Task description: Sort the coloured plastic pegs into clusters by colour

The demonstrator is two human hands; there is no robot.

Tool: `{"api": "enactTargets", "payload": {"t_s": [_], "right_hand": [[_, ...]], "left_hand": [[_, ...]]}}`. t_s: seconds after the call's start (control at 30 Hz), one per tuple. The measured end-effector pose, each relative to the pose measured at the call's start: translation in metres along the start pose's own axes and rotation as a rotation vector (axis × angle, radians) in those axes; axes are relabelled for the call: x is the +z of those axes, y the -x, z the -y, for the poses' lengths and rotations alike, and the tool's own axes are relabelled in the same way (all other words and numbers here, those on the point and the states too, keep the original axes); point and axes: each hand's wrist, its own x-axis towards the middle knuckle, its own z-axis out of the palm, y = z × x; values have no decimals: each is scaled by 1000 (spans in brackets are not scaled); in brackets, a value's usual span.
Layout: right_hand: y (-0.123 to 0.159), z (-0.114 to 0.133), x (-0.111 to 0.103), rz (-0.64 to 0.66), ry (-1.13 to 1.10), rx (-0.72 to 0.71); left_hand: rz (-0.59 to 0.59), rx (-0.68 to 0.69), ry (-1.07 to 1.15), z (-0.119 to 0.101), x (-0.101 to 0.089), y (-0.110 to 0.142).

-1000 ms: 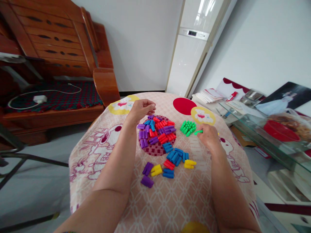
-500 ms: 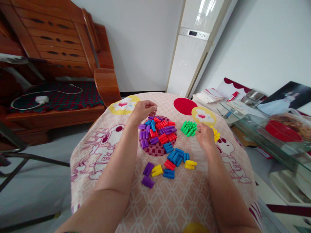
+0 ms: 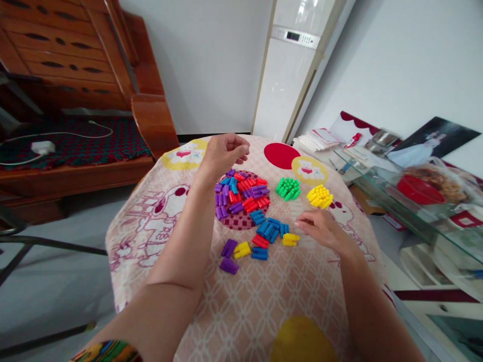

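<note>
Right hand [image 3: 320, 227]: fingers slightly bent, apparently empty, beside yellow plastic pieces [image 3: 290, 240] right of lower centre. A light fingertip pinch should avoid disturbing adjacent blue pieces [image 3: 267, 231]. Left hand [image 3: 223, 153]: fingers curled near the mixed heap [image 3: 247, 193]; contents cannot be determined.

Your one view, from your head, faces forward and down over your left hand [image 3: 226, 153] and right hand [image 3: 320, 230]. It sits close above the cloth-covered table [image 3: 241, 306], yet reaches the wooden bench [image 3: 154, 123], white upright unit [image 3: 281, 85] and glass shelf [image 3: 381, 187].
</note>
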Motion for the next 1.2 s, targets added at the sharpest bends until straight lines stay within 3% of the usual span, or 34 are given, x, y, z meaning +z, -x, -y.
{"api": "enactTargets", "payload": {"t_s": [0.1, 0.2, 0.33, 0.5, 0.67, 0.8, 0.93, 1.1, 1.2], "right_hand": [[15, 1, 18, 47, -81, 39], [18, 11, 43, 1, -11, 15], [19, 32, 60, -87, -46, -14], [35, 24, 40, -245, -132, 10], [59, -20, 8, -377, -170, 210], [55, -56, -9, -455, -327, 374], [37, -88, -15, -553, -365, 490], [16, -117, -23, -568, -150, 541], [0, -134, -31, -574, -35, 540]], "left_hand": [[-57, 77, 40, -24, 3, 10], [-65, 139, 27, -36, 11, 20], [124, 200, -167, -26, 41, 47], [558, 288, -566, 14, 89, 120], [671, 473, -835, 56, 107, 173], [621, 519, -925, 73, 104, 178], [531, 515, -868, 75, 104, 184], [508, 544, -662, 66, 107, 197], [408, 537, -629, 63, 97, 189]]}}
